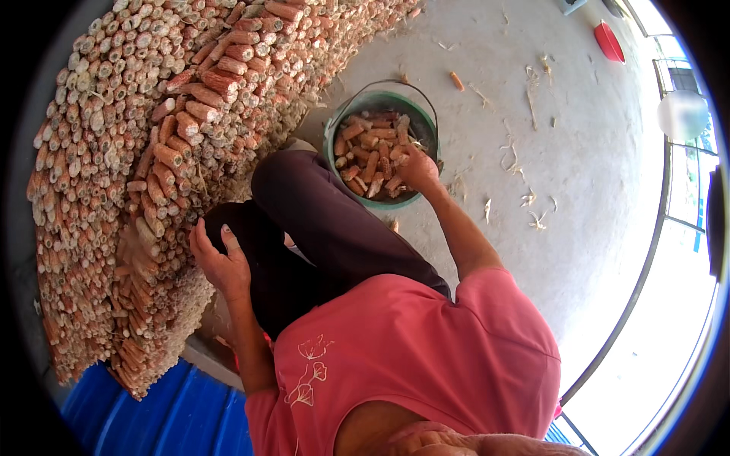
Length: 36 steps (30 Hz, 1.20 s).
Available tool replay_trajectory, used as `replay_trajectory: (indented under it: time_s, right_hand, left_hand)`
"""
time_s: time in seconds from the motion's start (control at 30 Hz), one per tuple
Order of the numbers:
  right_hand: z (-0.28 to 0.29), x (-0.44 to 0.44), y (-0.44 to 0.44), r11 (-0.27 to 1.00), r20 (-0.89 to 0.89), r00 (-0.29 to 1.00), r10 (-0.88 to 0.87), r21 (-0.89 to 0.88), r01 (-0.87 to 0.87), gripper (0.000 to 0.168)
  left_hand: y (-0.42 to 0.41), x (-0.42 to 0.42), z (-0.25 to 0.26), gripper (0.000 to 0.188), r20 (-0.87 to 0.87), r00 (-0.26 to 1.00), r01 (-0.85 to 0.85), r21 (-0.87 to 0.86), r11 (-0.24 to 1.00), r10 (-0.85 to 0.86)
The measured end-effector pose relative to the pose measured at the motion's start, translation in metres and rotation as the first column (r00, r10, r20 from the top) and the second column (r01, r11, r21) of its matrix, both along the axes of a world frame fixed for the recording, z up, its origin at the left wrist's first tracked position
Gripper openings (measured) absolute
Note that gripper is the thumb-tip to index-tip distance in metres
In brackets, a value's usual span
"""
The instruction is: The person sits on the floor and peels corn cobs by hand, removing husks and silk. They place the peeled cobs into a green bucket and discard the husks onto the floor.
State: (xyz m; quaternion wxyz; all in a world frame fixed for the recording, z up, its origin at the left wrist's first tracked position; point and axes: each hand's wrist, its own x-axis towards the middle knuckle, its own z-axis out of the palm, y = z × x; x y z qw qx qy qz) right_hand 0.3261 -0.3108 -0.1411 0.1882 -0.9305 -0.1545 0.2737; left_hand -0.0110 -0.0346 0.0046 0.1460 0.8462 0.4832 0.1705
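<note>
A green bucket with a raised wire handle stands on the floor, holding many short, reddish corn cobs without kernels. My right hand reaches over its right side, fingers down among the cobs; whether they grip one is hidden. My left hand is beside my dark-trousered knee, thumb and fingers apart, with nothing seen in it. Close to that hand rises a large stack of corn cobs, mostly laid with their ends outward. Some cobs lie loosely along its upper ridge.
On the concrete floor lie a loose cob and scraps of dry husk. A red basin is at the upper right, near a metal-framed opening. Blue corrugated sheeting lies at the lower left, below the stack.
</note>
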Motion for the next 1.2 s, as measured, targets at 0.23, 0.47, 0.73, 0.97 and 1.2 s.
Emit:
replay_trajectory:
  time_s: [0.23, 0.47, 0.73, 0.97, 1.2]
  right_hand:
    - [0.043, 0.006, -0.011, 0.511, -0.880, 0.475, -0.003, 0.407, 0.757, 0.027]
    - [0.140, -0.032, 0.061, 0.429, -0.763, 0.412, 0.498, 0.630, 0.647, 0.037]
    - [0.233, -0.128, 0.169, 0.610, -0.493, 0.503, 0.710, 0.787, -0.091, 0.028]
    - [0.215, -0.153, 0.187, 0.659, -0.517, 0.570, 0.639, 0.750, -0.059, 0.027]
    - [0.190, -0.131, 0.184, 0.414, -0.458, 0.793, 0.400, 0.863, 0.290, 0.030]
  left_hand:
    - [-0.005, -0.002, -0.002, 0.053, 0.015, 1.000, -0.016, 0.009, 1.000, 0.016]
    - [-0.008, 0.002, 0.004, 0.051, 0.077, 0.997, -0.022, 0.087, 0.996, 0.015]
    - [-0.066, 0.023, 0.051, 0.038, 0.827, 0.561, 0.459, -0.348, 0.818, 0.037]
    - [-0.031, -0.037, 0.050, 0.028, 0.670, 0.282, 0.480, -0.718, 0.504, 0.686]
    - [0.031, -0.066, 0.040, 0.033, 0.853, 0.161, 0.097, -0.514, 0.852, 0.496]
